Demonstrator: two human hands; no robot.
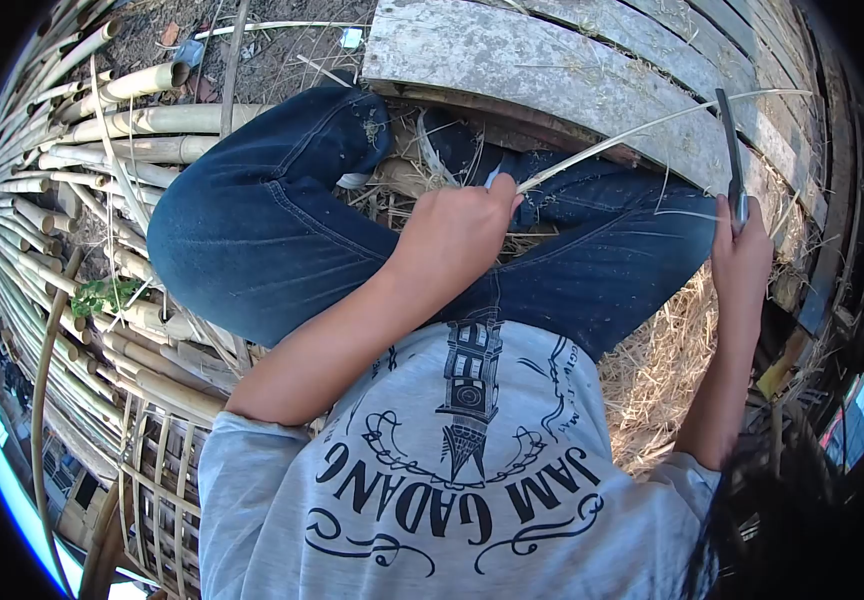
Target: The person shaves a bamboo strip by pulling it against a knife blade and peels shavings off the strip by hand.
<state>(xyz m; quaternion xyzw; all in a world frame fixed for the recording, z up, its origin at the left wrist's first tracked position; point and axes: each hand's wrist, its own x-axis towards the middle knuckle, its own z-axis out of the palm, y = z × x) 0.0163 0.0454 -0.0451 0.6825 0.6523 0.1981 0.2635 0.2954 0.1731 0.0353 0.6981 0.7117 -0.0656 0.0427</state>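
Observation:
My left hand is closed around one end of a thin, pale bamboo strip, above my lap. The strip slants up to the right and its far part bends over the planks. On the right, my right hand grips a knife with a long, dark blade pointing away from me. The blade crosses the strip near its far end; whether they touch I cannot tell. A thin, pale curl hangs beside my right hand. Something small and blue-white shows at my left fingers, too little to name.
Many cut bamboo poles are piled on the left. Weathered wooden planks lie ahead, strewn with shavings. A heap of straw-like shavings is by my right leg. A woven bamboo lattice stands at lower left.

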